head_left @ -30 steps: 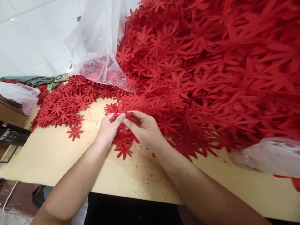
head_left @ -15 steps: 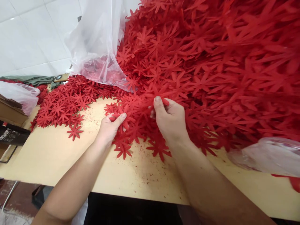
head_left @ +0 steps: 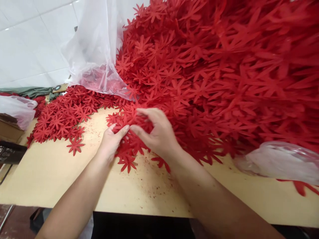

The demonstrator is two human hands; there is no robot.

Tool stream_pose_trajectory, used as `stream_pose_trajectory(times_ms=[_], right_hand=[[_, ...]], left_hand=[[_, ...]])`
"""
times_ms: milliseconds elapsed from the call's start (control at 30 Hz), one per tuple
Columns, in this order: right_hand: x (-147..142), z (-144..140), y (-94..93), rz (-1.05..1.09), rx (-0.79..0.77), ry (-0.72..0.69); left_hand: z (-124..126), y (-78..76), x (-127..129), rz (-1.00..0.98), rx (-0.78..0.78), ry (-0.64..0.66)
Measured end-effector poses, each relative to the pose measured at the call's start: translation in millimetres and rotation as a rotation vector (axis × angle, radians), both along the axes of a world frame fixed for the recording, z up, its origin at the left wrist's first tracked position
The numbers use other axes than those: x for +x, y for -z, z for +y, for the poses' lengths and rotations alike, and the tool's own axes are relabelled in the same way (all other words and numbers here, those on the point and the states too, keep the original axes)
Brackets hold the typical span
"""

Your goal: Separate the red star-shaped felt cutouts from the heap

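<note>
both hands work in the red flower cutouts (head_left: 189,83) heaped toward the table's (head_left: 62,179) far right corner. the left hand (head_left: 111,139) pinches a small bunch of cutouts (head_left: 126,151); the right hand (head_left: 157,132), fingers half curled, touches the same bunch.

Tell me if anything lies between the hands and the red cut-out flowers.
Nothing visible does. The left hand and right hand both rest directly on the red cut-out flowers at the pile's near edge, fingertips touching the pieces.
</note>
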State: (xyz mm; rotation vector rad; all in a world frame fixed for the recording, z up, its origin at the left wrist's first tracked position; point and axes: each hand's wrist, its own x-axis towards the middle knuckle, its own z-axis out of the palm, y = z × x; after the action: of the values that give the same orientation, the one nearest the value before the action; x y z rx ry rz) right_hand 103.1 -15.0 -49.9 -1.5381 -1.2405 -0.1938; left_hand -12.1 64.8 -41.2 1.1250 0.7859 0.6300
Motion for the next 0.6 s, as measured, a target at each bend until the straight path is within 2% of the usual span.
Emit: stream_pose_trajectory(times_ms=[67,133,200,300,433,600], right_hand=[[-7.1,3.1,2.1,0.073,-0.058,-0.110],[-10.5,5.5,3.2,0.173,-0.086,-0.148],[-8.3,6.5,3.0,0.280,-0.061,-0.114],[3.9,6.6,2.3,0.380,0.036,0.020],[27.3,8.3,0.3,0.280,0.067,0.214],[41.4,-1.4,-18.8,-0.006,-0.047,0.317]], left_hand=[[-0.5,0.9,0.4,-0.006,-0.006,0.035],[-1.2,-0.2,0.0,-0.015,-0.052,0.072],[-1.3,-3.6,-1.4,-0.050,-0.099,0.085],[0.3,-10.0,-4.2,-0.116,-0.097,0.115],[2.4,-15.1,-5.1,-0.141,-0.110,0.122],[-2.6,-23.4,-6.3,-0.192,-0.331,0.108]])
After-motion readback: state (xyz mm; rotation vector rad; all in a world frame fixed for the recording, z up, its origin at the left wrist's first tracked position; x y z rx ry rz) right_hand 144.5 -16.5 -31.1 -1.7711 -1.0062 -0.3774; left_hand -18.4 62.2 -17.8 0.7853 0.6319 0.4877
